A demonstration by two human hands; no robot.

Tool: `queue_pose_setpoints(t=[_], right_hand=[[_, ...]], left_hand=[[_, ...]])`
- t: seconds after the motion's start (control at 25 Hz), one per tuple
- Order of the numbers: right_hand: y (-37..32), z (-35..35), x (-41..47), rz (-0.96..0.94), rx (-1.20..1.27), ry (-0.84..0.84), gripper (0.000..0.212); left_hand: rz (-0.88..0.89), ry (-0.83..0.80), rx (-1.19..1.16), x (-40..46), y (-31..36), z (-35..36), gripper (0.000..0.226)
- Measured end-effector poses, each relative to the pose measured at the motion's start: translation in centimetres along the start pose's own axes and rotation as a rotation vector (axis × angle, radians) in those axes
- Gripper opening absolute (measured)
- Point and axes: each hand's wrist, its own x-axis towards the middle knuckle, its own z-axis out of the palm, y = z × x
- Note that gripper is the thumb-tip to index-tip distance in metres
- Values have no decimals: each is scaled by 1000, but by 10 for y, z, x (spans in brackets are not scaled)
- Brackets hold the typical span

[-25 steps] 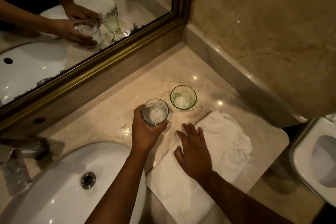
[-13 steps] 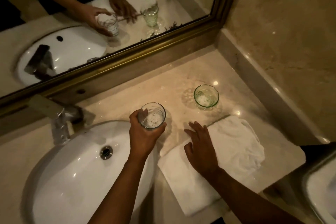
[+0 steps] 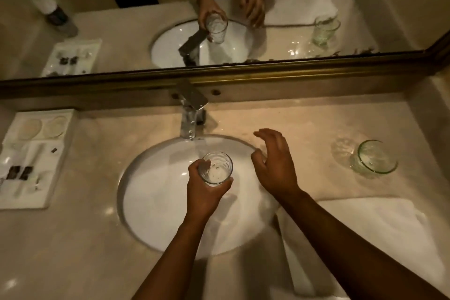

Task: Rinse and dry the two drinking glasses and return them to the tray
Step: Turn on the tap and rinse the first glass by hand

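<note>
The left hand (image 3: 204,192) holds the small glass (image 3: 215,168) round its side over the sink (image 3: 155,202), a good grip for something light, slippery and easy to break, while the right hand (image 3: 275,165) hangs open beside the sink.

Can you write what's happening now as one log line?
left hand holds clear glass over sink | right hand open, empty | green glass on counter

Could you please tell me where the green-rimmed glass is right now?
In the head view, the green-rimmed glass stands on the counter at far right, beyond the white towel and well right of the sink; neither hand touches it.
</note>
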Motion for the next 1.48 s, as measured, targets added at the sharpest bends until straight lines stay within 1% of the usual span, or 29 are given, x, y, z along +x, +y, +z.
queue_pose_setpoints(t=[0.12,0.24,0.32,0.4,0.52,0.68,0.76,0.84,0.92,1.04,1.32,1.48], right_hand=[[-40,28,31,-32,-13,-60,43],[-76,52,65,-32,-39,-70,49],[-98,67,86,-70,-98,-71,51],[-114,80,104,-81,-198,-118,54],[-121,93,125,-40,-356,-209,58],[-119,102,135,-25,-451,-295,61],[-118,106,136,-14,-529,-295,64],[-119,112,136,-2,-583,-260,63],[-122,119,135,13,-599,-229,63],[-129,127,130,45,-561,-183,65],[-130,121,144,52,-491,-237,63],[-128,124,150,48,-465,-216,62]], left_hand=[[-34,27,-37,21,-15,-28,82],[-46,33,-66,42,-22,-49,83],[-45,8,-75,56,-25,-61,84],[-48,-24,-87,68,-26,-69,85],[-36,-57,-92,82,-32,-75,85],[-40,-101,-94,94,-32,-77,86],[-35,-120,-96,100,-32,-75,86],[-25,-119,-103,105,-31,-73,86],[-23,-109,-98,108,-31,-71,85],[-8,-100,-79,107,-29,-73,87],[3,-91,-61,108,-29,-72,87],[35,-94,-43,108,-29,-67,88]])
